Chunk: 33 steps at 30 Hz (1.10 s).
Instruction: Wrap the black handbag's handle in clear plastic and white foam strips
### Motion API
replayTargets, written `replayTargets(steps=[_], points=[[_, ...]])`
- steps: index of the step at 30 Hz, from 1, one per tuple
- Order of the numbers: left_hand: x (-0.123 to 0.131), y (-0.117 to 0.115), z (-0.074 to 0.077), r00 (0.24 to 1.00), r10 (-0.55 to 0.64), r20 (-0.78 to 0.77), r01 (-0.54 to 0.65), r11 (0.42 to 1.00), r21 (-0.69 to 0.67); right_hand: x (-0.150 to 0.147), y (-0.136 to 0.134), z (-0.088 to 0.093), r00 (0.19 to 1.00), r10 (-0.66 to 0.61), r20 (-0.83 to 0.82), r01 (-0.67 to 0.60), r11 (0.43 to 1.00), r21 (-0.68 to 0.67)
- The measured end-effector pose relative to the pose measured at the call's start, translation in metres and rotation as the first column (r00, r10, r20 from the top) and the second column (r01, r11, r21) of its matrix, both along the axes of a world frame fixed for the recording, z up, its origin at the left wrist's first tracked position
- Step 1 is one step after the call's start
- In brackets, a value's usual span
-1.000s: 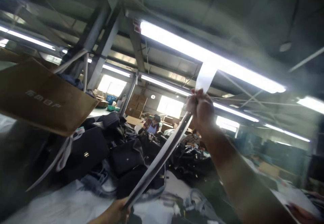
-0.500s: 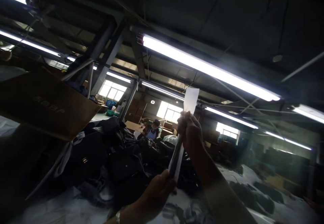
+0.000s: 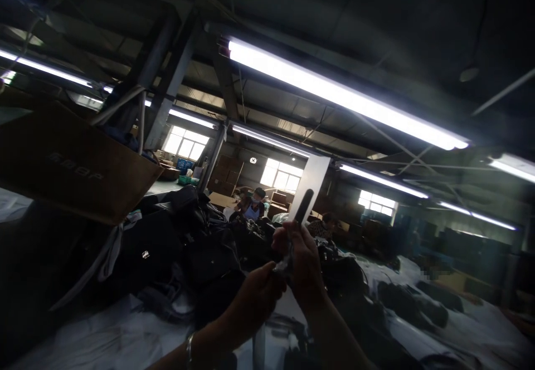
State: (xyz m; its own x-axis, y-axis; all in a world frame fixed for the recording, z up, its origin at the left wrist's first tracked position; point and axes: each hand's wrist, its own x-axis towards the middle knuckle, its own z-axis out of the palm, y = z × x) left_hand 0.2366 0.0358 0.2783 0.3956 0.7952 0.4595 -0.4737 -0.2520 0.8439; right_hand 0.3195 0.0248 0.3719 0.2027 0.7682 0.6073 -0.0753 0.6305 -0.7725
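Observation:
I hold a long flat strap (image 3: 306, 187) upright before me; its pale upper end stands above my fists, with a darker layer in front of it. My right hand (image 3: 301, 264) is closed around the strap at the middle of the view. My left hand (image 3: 256, 297) pinches the same strap just below and to the left, touching the right hand. A bracelet (image 3: 189, 349) shows on my left wrist. The lower part of the strap is hidden behind my hands.
A heap of black bags (image 3: 196, 247) covers the pale table sheet (image 3: 104, 336) ahead. A brown cardboard box (image 3: 71, 164) hangs at the left. Another person (image 3: 253, 205) works at the far side. Fluorescent tubes (image 3: 343, 94) run overhead.
My right hand has come down from high up to chest level. My left hand has risen to meet it. The stretch of strap between them has shrunk to almost nothing.

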Motion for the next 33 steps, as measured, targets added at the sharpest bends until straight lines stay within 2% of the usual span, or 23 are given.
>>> replayTargets(steps=[3,8,12,14,16,19,22,27,30,33], points=[[-0.002,-0.002,0.003,1.0,0.005,-0.025,-0.007,0.998,-0.06,-0.001,-0.011,-0.011,0.999,-0.036,0.0,0.036,0.999,-0.037],[-0.003,0.002,-0.003,0.988,-0.11,-0.112,0.097,0.988,-0.118,0.002,-0.019,-0.023,0.998,-0.055,-0.016,0.054,0.998,-0.033],[-0.006,-0.006,-0.008,0.979,-0.167,-0.116,0.164,0.986,-0.034,0.008,-0.012,-0.029,0.994,0.024,-0.105,-0.027,0.999,-0.034],[-0.005,-0.013,-0.014,0.967,-0.223,-0.122,0.227,0.974,0.018,0.011,-0.01,-0.03,0.991,0.056,-0.121,-0.059,0.998,-0.019],[-0.001,-0.018,-0.023,0.947,-0.29,-0.138,0.294,0.956,0.01,0.013,-0.009,-0.029,0.988,0.071,-0.137,-0.073,0.997,-0.012],[0.006,-0.021,-0.032,0.967,-0.24,-0.081,0.237,0.97,-0.049,0.012,-0.01,-0.032,0.99,0.04,-0.133,-0.042,0.999,-0.014],[0.009,-0.021,-0.029,0.99,-0.14,-0.025,0.138,0.987,-0.079,0.011,-0.009,-0.042,0.994,0.007,-0.109,-0.013,0.998,-0.056],[0.001,-0.026,-0.016,0.982,-0.187,-0.022,0.186,0.982,-0.021,0.01,-0.013,-0.061,0.992,0.02,-0.123,-0.037,0.989,-0.14],[-0.001,-0.026,-0.014,0.984,-0.178,-0.027,0.178,0.984,0.009,0.01,-0.021,-0.067,0.994,0.053,-0.1,-0.067,0.987,-0.148],[0.0,-0.025,-0.014,0.983,-0.184,-0.016,0.185,0.983,0.015,0.011,-0.029,-0.07,0.999,0.026,-0.028,-0.031,0.983,-0.182]])
